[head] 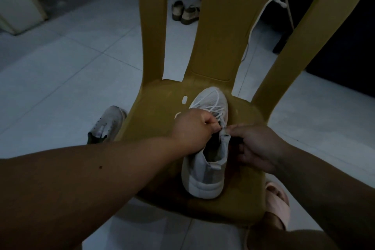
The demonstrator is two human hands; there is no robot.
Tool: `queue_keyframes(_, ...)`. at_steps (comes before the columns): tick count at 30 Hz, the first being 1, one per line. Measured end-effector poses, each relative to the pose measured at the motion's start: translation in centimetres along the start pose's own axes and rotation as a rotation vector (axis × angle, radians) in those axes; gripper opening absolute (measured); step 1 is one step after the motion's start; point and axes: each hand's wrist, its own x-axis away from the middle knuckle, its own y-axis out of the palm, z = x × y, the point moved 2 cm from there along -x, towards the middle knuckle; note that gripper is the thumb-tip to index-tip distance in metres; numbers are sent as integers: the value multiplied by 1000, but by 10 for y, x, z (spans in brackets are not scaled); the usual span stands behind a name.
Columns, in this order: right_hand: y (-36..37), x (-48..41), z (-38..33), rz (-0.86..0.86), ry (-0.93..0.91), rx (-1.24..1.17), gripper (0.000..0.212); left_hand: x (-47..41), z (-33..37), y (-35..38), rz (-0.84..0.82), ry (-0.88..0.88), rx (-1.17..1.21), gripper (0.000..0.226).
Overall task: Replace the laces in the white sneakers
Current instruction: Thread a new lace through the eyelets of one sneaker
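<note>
A white sneaker (205, 180) stands on the seat of a yellow plastic chair (154, 128), toe pointing away from me. White laces (215, 107) cross its upper part. My left hand (192, 128) pinches a lace end at the top eyelets. My right hand (257, 146) grips the right side of the sneaker's collar, its fingertips meeting the lace near the left hand. The second sneaker (107, 124) lies on the floor left of the chair, with no lace visible in it.
A white cord (261, 12) hangs over the chair's backrest on the right. Pairs of sandals (184, 13) sit on the tiled floor behind the chair. My foot in a pink slipper (278, 199) is by the seat's front right corner. A pale cabinet (18, 0) stands far left.
</note>
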Motion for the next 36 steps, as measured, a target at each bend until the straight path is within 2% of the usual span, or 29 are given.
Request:
queue_keyframes(5,2,4,-2,-27,17,-30,17,-3,-2,1,-7,11,-8,18)
queue_keyframes(8,1,2,1,48,-53,4,13,-4,0,1,-14,23,-26,13)
queue_keyframes(11,-3,2,2,187,-247,199,10,-4,2,-1,-10,59,-41,10)
queue_keyframes(15,-4,13,-7,248,-482,594,6,-3,4,-4,-18,83,-22,10)
queue_keyframes(17,-3,14,-10,282,-548,773,14,-1,6,-6,-24,88,42,8)
queue_keyframes(20,1,15,-12,305,-617,836,16,3,7,-6,25,117,9,38)
queue_keyframes(23,-1,18,-22,379,-676,687,20,4,12,-8,-5,127,-158,36)
queue_keyframes(25,-8,21,-34,384,-695,471,19,3,12,-8,-77,94,-233,34)
queue_keyframes(26,-14,23,-42,357,-705,256,17,2,12,-8,-94,81,-251,33)
queue_keyframes(29,-44,37,-66,182,-618,-609,21,0,13,-9,-107,74,-290,29)
queue_keyframes(30,-55,41,-72,172,-609,-792,23,1,13,-8,-122,65,-293,30)
queue_keyframes(31,-66,43,-75,186,-595,-859,23,0,13,-8,-133,59,-291,31)
queue_keyframes(32,-74,42,-76,239,-568,-798,22,0,12,-9,-135,57,-287,33)
queue_keyframes(33,-78,39,-74,313,-546,-584,22,0,11,-9,-132,57,-282,34)
queue_keyframes(35,-67,35,-65,387,-511,76,22,1,9,-9,-126,60,-268,35)
queue_keyframes(36,-55,31,-57,334,-474,356,18,1,9,-10,-130,62,-261,36)
